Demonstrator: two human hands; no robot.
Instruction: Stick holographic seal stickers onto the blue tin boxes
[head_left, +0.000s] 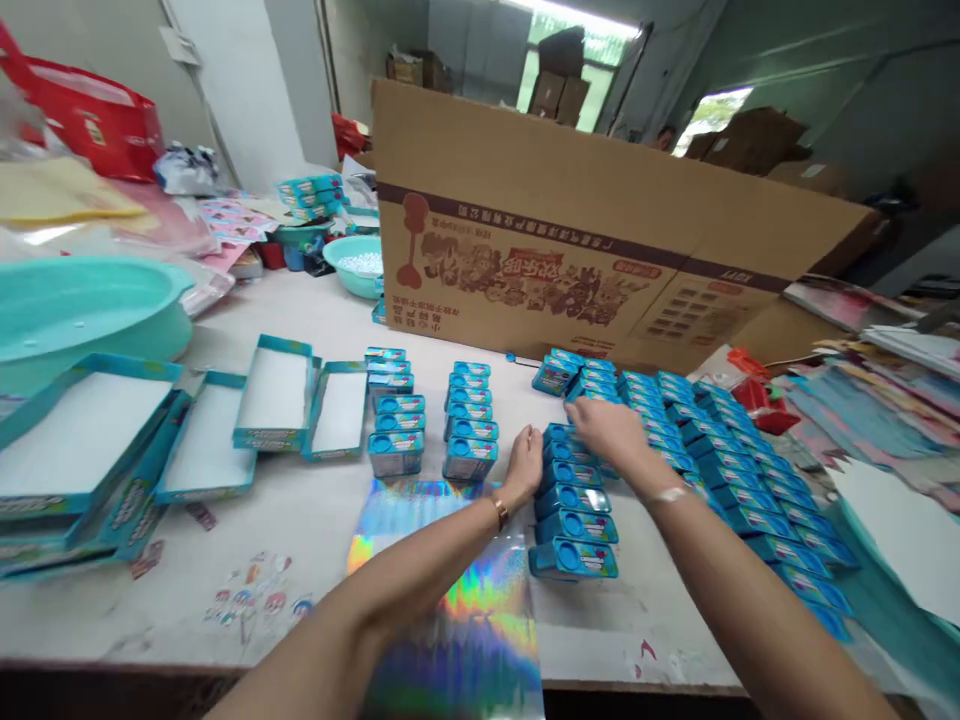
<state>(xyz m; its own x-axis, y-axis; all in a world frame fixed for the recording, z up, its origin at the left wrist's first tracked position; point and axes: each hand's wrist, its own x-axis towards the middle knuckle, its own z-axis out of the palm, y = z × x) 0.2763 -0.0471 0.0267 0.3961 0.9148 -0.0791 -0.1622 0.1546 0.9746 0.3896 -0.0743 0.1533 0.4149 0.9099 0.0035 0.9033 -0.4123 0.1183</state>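
A row of small blue boxes (574, 528) with round marks on their tops runs away from the table's front. Along its left side lies my left hand (526, 462), fingers straight and close together, at the far boxes. My right hand (609, 432) is at the far end of this row, its fingers curled down; what they hold, if anything, is hidden. More blue boxes (739, 470) stand in tight rows to the right of it. Two shorter rows, one of blue boxes (396, 452) and one of similar boxes (470, 455), stand left of my hands.
A shiny holographic sheet (450, 640) lies under my left forearm. Shallow blue trays (210, 440) with white bottoms are at the left, near a turquoise basin (82, 310). Behind the rows stands a large cardboard box (570, 220). Stacked printed sheets (862, 400) lie at the right.
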